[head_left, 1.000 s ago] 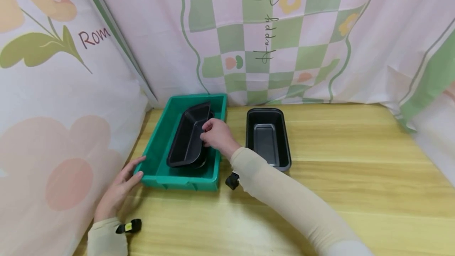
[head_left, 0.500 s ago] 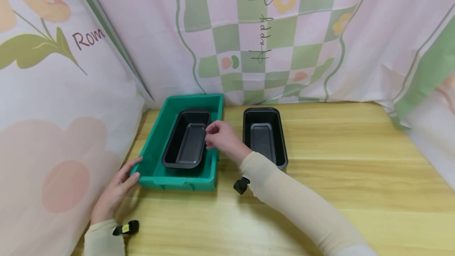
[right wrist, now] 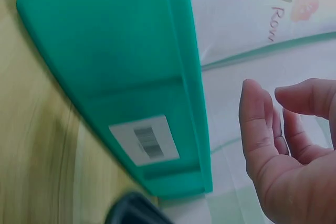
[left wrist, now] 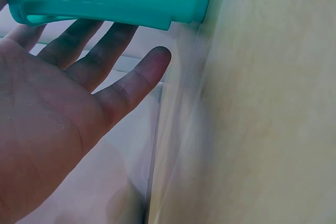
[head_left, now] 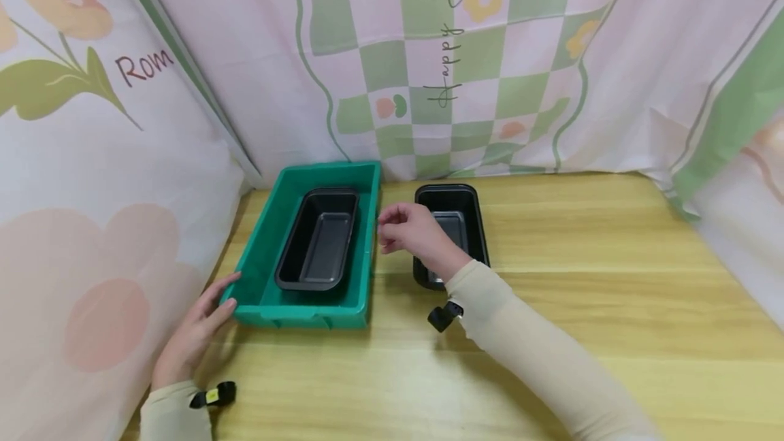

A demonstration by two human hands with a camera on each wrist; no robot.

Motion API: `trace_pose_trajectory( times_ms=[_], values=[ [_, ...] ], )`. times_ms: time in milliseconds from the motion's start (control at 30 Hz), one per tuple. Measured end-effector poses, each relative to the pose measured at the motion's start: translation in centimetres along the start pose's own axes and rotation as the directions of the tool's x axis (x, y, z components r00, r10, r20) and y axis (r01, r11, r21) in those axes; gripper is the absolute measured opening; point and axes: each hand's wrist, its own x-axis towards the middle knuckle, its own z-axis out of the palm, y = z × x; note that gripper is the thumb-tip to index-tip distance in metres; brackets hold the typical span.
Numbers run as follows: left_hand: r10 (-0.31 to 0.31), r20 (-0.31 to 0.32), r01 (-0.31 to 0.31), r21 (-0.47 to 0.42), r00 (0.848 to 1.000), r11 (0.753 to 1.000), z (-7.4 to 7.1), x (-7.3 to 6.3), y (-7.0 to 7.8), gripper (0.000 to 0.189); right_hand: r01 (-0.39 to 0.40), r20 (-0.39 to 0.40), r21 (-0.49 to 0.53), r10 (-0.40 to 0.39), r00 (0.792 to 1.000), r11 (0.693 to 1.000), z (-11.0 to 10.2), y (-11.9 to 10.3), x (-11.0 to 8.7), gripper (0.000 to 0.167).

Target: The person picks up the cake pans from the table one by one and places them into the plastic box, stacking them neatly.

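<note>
A black loaf pan [head_left: 324, 247] lies flat inside a green bin [head_left: 300, 319]. At the bin's near left corner is my left hand [head_left: 191, 335], its fingers extended along the outside and the thumb at the front wall; the left wrist view shows the fingers [left wrist: 142, 74] straight beneath the bin's rim. My right hand [head_left: 422, 237] hangs just right of the bin, fingers loosely bent, nothing between thumb and fingertips. Below that hand stands a second black loaf pan [head_left: 473, 209], partly covered by the hand and wrist.
A wooden table [head_left: 588, 278] carries everything. Printed curtains [head_left: 618, 101] rise behind and along the left side, close to the bin. A white barcode label [right wrist: 146, 140] is stuck on the bin's right outer wall.
The loaf pan in the bin went from tilted, over another dark rim, to flat. My right hand let it go and moved right, out of the bin. The left hand stayed at the corner.
</note>
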Motion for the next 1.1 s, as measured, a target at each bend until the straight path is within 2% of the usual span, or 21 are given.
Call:
trace_pose_trajectory(
  times_ms=[200,433,667,767,900,1000,1100],
  values=[
    [0.008,0.006,-0.008,-0.007,1.000,1.000,-0.1,0.1,-0.2,0.054,0.001,-0.040,0.052,0.001,0.999,0.999,-2.7,0.2,-0.6,0.015],
    [-0.002,0.016,0.002,-0.009,1.000,1.000,-0.1,0.1,-0.4,0.054,0.010,-0.084,0.024,-0.008,0.996,1.000,-5.7,0.5,-1.4,0.022],
    [0.012,0.005,-0.012,-0.009,1.000,1.000,0.0,0.1,-0.3,0.053,0.048,-0.170,0.118,-0.027,0.985,0.992,-9.2,0.7,-2.1,0.010],
    [0.005,0.003,-0.005,-0.003,1.000,1.000,0.0,0.1,-0.3,0.053,0.068,-0.231,0.132,-0.036,0.972,0.989,-10.6,0.4,-2.5,0.009],
    [-0.014,0.009,0.014,-0.004,1.000,1.000,0.1,0.0,-0.3,0.054,0.068,-0.352,0.114,-0.024,0.936,0.991,-12.2,0.0,-3.1,0.006],
    [-0.021,0.014,0.021,-0.012,1.000,1.000,0.1,0.1,-0.2,0.055,0.044,-0.426,0.063,-0.012,0.905,0.997,-13.3,0.1,-3.4,0.007],
    [-0.016,0.014,0.016,-0.016,1.000,1.000,0.0,0.1,-0.2,0.055,0.003,-0.443,-0.013,-0.008,0.897,1.000,-14.0,0.5,-3.6,0.013]
  ],
)
